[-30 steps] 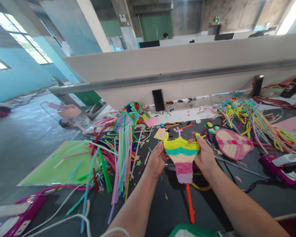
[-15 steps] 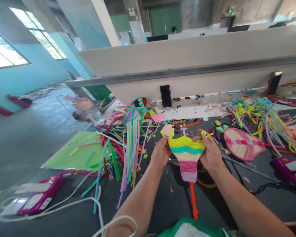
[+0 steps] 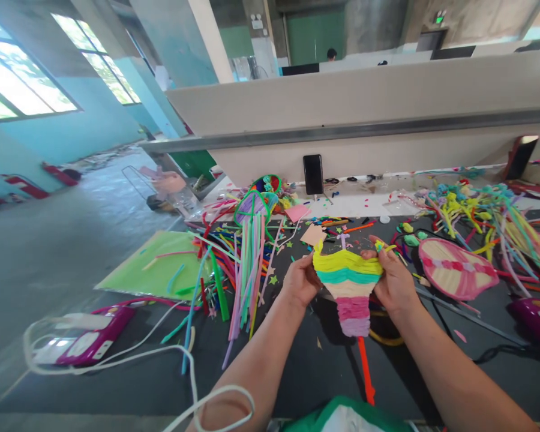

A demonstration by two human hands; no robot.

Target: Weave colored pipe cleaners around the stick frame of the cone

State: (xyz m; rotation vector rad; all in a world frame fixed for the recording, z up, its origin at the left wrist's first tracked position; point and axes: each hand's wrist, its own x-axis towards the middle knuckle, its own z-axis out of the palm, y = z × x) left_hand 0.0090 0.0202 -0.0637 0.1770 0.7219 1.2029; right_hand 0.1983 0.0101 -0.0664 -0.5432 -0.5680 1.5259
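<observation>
Between my two hands is a striped piece [image 3: 348, 282] with yellow, teal, cream, pink and lilac bands, wide at the top and narrow below. An orange-red stem [image 3: 366, 369] extends from its lower end toward me. My left hand [image 3: 302, 281] grips its upper left edge, fingers partly behind it. On the upper right edge, my right hand [image 3: 395, 282] pinches it beside a small yellow tip [image 3: 386, 246]. A pale peach paper piece [image 3: 314, 234] lies just beyond the left corner.
Left are a pipe-cleaner bundle [image 3: 251, 270], a green sheet [image 3: 157, 264] and a purple device [image 3: 92, 336] with a white cord. A pink oval piece [image 3: 456, 268] and tangled pipe cleaners [image 3: 472, 207] lie right. A phone [image 3: 313, 174] leans at the back.
The view has shifted, so the scene sits further right. Both hands still hold the striped piece, and it has moved slightly toward me, off the peach paper.
</observation>
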